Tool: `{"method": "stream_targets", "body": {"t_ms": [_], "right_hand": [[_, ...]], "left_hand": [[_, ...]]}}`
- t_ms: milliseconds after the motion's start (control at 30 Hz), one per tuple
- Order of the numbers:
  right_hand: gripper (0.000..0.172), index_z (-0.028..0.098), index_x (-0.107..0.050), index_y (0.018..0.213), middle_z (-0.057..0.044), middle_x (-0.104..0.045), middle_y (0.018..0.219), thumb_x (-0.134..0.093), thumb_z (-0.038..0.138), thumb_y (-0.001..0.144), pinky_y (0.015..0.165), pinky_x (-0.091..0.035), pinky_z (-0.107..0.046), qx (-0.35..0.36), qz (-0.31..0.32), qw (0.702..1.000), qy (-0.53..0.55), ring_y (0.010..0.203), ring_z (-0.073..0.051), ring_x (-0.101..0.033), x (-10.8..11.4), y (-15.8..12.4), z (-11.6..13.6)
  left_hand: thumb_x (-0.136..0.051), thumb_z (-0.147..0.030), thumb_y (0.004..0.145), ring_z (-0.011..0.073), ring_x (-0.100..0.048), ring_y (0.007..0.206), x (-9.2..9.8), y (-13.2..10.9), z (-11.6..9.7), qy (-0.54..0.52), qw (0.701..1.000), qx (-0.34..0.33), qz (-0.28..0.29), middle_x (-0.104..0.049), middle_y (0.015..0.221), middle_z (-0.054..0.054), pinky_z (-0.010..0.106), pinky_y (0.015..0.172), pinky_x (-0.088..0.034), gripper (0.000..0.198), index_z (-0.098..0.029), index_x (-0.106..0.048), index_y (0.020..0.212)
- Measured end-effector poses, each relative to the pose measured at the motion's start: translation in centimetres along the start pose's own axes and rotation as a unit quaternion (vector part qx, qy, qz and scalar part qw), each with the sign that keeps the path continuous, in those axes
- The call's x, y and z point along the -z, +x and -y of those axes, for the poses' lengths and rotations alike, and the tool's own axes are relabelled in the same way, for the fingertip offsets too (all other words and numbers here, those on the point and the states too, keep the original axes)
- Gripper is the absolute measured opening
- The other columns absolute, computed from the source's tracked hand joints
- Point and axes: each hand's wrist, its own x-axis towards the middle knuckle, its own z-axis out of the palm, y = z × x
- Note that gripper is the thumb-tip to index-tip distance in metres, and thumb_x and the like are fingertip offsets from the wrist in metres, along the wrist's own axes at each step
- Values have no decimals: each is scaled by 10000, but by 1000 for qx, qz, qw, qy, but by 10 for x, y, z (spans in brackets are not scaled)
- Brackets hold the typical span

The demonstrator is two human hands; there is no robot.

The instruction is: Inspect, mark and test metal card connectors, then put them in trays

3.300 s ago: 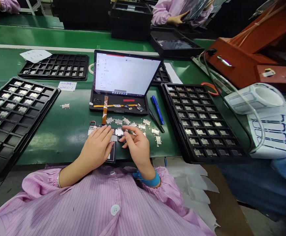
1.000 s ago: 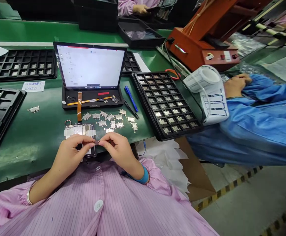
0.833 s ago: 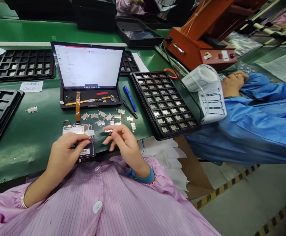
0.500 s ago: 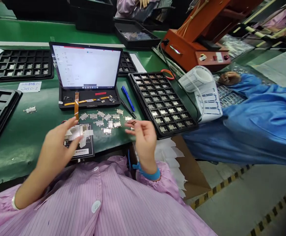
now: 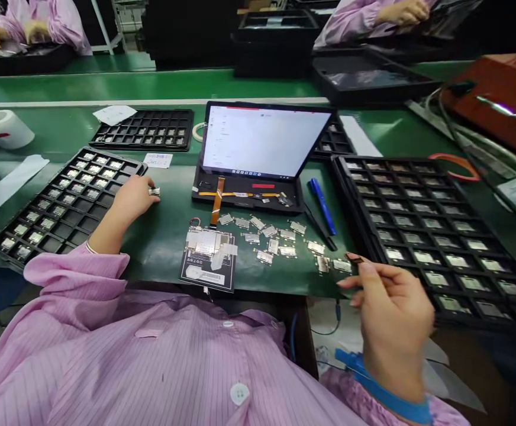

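My left hand (image 5: pixel 132 204) has its fingers closed on a small silvery circuit board (image 5: pixel 154 191) at the inner edge of the left tray. Fingers of my right hand (image 5: pixel 395 319) pinch a small dark brown piece (image 5: pixel 354 258), too small to name. Just left of that hand lies a loose circuit board (image 5: pixel 341 265), one of several scattered on the green table. Between my hands rests a flat black battery-like panel (image 5: pixel 205 263) with a silvery board and tape on it. An orange flex cable (image 5: pixel 218 201) links it to a lit screen (image 5: pixel 262 142) propped in a black case.
A black compartment tray (image 5: pixel 74 222) with boards stands at the left, a larger one (image 5: pixel 376 239) at the right. Behind the left one is another tray (image 5: pixel 186 127). A blue pen (image 5: pixel 322 207) and black tweezers (image 5: pixel 318 228) lie beside the case. Co-workers' hands (image 5: pixel 402 12) show across the bench.
The view has swung left. My left hand has left the panel and reached the lone board near the left tray. My right hand still pinches the dark piece, now nearer the right tray.
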Motion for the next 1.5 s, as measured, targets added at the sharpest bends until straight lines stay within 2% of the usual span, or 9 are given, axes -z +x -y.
{"method": "stream_targets", "body": {"t_ms": [100,267,333,433,567,700,1000,1300,1500], "right_hand": [[236,215,-631,794,-163,-716,1070,-726,431,795,406,-372,-271,40,49,998,27,568,-148,-603,-9,-22,20],[183,212,-632,841,-74,-707,797,-720,372,824,432,-448,-252,34,141,988,45,596,-165,-620,-18,-52,46],[160,216,-648,848,-37,-674,703,-724,355,824,430,-467,-241,22,178,982,55,582,-161,-620,-22,-60,53],[113,221,-673,855,-13,-656,668,-712,324,832,422,-474,-228,15,248,966,66,547,-141,-607,-32,-71,63],[116,209,-648,832,-24,-670,718,-690,316,848,446,-501,-215,1,346,933,100,635,-154,-657,-46,-81,74],[155,199,-607,831,-11,-670,712,-680,334,849,427,-503,-191,-49,395,902,169,616,-139,-660,-51,-84,78],[141,181,-652,865,21,-642,630,-705,295,802,407,-509,-179,-103,399,892,186,478,-89,-585,-51,-84,79],[125,176,-650,872,12,-648,652,-693,277,813,402,-501,-168,-100,389,900,171,500,-89,-594,-52,-86,77],[143,176,-641,873,8,-646,661,-698,290,808,402,-500,-174,-112,427,880,172,518,-98,-603,-55,-87,75]], "left_hand": [[-745,-282,699,262,-650,822,-4,4,5,-34,999,-6,16,-693,943,106,339,734,-473,199,-177,-654,841],[-709,-318,714,215,-620,721,-1,-19,-1,-88,996,-14,20,-667,780,36,319,682,-457,182,-203,-571,748],[-680,-341,730,200,-621,743,-3,-38,-15,-187,982,-31,22,-665,797,32,323,717,-477,190,-206,-546,733],[-723,-339,698,173,-634,754,-11,-73,-45,-440,886,-77,127,-643,793,22,306,717,-512,251,-203,-513,722],[-766,-301,732,136,-636,701,-20,-118,-81,-564,771,-77,286,-633,792,18,259,639,-534,237,-172,-608,852],[-756,-272,779,123,-674,693,-22,-141,-95,-638,707,-52,300,-648,834,2,227,620,-567,289,-175,-595,998],[-723,-218,812,79,-627,645,-24,-148,-96,-606,757,-54,240,-661,804,4,153,550,-562,148,-169,-695,949],[-712,-206,811,110,-648,718,-25,-151,-96,-590,777,-49,214,-677,832,8,160,528,-566,128,-188,-704,937],[-700,-182,823,86,-668,734,-27,-151,-98,-575,785,-55,223,-707,819,-5,131,617,-554,113,-199,-708,934]]}}
